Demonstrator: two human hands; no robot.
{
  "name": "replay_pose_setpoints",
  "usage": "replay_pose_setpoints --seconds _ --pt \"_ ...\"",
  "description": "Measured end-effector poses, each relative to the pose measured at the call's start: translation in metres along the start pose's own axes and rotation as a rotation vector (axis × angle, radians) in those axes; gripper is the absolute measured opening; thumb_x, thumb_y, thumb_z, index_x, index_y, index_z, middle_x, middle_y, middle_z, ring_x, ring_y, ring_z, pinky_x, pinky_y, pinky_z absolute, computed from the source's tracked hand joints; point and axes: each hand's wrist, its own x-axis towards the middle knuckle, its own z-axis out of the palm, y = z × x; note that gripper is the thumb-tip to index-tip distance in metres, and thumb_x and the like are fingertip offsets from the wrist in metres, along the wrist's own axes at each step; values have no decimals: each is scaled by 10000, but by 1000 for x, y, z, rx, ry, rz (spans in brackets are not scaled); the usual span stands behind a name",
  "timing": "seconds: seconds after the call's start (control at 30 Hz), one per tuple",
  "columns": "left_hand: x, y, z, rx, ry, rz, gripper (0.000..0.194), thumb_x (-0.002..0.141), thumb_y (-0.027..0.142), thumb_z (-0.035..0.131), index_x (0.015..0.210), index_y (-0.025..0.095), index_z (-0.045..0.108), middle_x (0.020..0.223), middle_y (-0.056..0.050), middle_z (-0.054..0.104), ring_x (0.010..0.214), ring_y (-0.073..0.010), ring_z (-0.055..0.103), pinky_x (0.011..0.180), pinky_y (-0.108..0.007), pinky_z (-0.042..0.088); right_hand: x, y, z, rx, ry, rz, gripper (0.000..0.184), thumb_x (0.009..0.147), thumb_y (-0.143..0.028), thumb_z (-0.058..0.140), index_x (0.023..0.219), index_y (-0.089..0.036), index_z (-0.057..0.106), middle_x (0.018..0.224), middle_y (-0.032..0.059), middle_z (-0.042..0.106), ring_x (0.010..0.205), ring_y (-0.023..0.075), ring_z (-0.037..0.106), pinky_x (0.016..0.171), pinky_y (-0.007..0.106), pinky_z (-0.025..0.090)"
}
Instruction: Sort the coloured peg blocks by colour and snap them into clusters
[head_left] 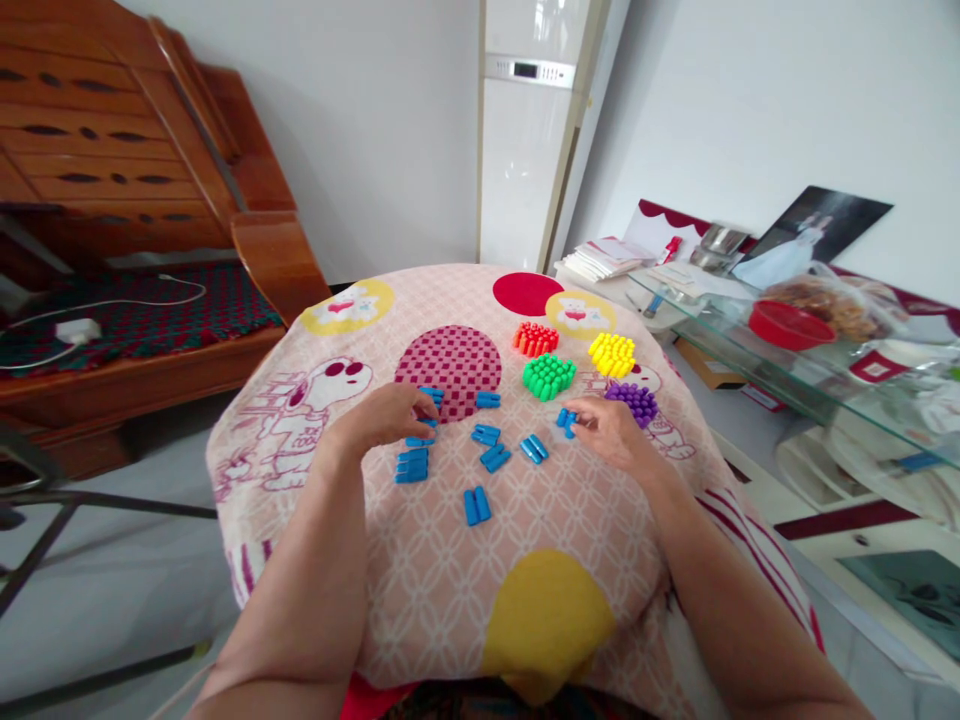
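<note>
Small blue plastic pegs lie in short rows and pairs on the cloth-covered table (420,590). My left hand (386,415) is over the left rows, its curled fingers closed on blue pegs (431,396); the fingers partly hide them. Just below it sits another row of blue pegs (412,465). On the right, my right hand (611,430) pinches at a small group of blue pegs (566,421) with thumb and fingertips. Between the hands are a blue pair (487,400), more blue pegs (495,458) and a slanted group (534,449). Nearer me lies a separate blue pair (476,506).
Upright clusters of red pegs (535,340), green pegs (549,377), yellow pegs (612,355) and purple pegs (632,404) stand beyond my right hand. A glass shelf (787,385) carrying a red bowl (791,325) is to the right. A wooden bench (135,390) stands at the left.
</note>
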Motion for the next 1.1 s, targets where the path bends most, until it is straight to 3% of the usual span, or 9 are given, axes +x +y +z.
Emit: replay_pose_setpoints --seconds 0.13,0.3,0.37,0.5,0.63,1.1 --pt "1 3 1 27 15 2 97 608 220 690 656 267 759 631 19 701 581 -149 584 554 -235 374 0 0 1 19 1 19 421 735 -77 593 1106 -194 756 1030 76 778 833 209 738 814 344 592" --pt "10 37 8 -148 325 68 176 742 308 660 833 214 778 816 -31 749 712 -167 644 644 -242 457 0 2 1 28 1 41 409 735 -85 597 1095 -189 761 1007 71 781 827 215 740 805 353 599" --pt "15 56 21 -258 371 127 211 781 323 656 898 192 771 874 -46 753 748 -167 658 665 -242 479 0 3 1 29 -6 47 397 738 -91 604 1088 -189 763 1003 71 782 838 221 741 799 354 600" --pt "27 92 57 -339 269 226 160 797 225 665 923 187 756 888 -31 757 756 -143 667 712 -229 497 -1 3 1 20 -25 35 372 756 -98 612 1083 -191 763 990 69 782 851 222 741 774 335 595" --pt "38 114 83 -278 231 225 160 796 154 663 935 181 739 882 -24 754 751 -137 662 714 -230 493 0 3 0 31 -20 25 368 742 -103 642 1074 -203 764 960 54 784 796 205 736 740 310 588" --pt "58 125 115 -373 161 254 178 794 80 567 925 159 659 829 -38 721 752 -151 660 685 -249 517 1 -11 -7 45 -119 0 406 713 -31 533 1018 -184 754 844 25 737 767 179 679 672 249 515"
